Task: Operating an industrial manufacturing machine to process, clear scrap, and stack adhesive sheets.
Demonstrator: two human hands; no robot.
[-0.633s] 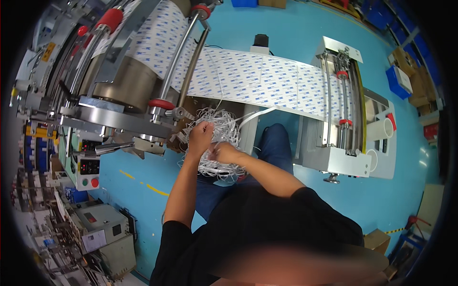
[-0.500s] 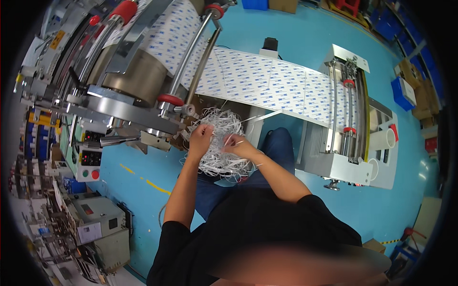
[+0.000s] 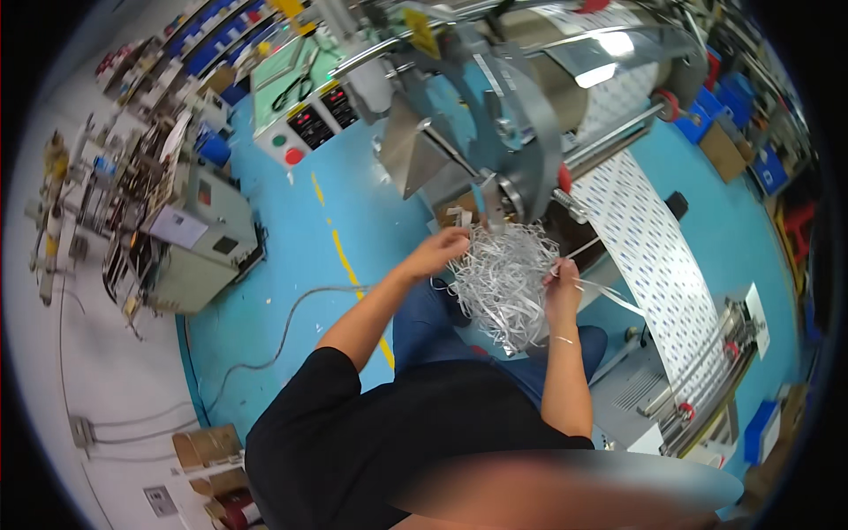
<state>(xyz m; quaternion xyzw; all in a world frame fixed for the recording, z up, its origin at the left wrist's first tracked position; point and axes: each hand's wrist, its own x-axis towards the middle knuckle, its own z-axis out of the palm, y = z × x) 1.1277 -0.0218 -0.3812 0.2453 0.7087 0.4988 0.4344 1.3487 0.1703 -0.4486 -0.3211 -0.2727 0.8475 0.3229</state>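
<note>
A big tangled heap of thin white waste strips [image 3: 502,287] sits between my knees, in front of the machine. At its left edge is my left hand [image 3: 442,251], with fingers curled closed into the strips. My right hand [image 3: 563,291] is at the right edge, its fingers pinched around a white strip. From near that hand, pale strip ends [image 3: 609,294] trail right toward the printed web [image 3: 658,238]. Much of what lies inside my fingers is hidden by the tangle.
The machine's metal rollers and guards [image 3: 512,115] overhang the heap's far side. A control box with buttons [image 3: 305,124] stands at the far left. The roller unit [image 3: 698,371] is on the right. A grey cable [image 3: 265,358] crosses the blue floor on the left.
My view has swung left. My hands have moved farther apart to opposite sides of the heap, and the right hand has drawn out toward the web.
</note>
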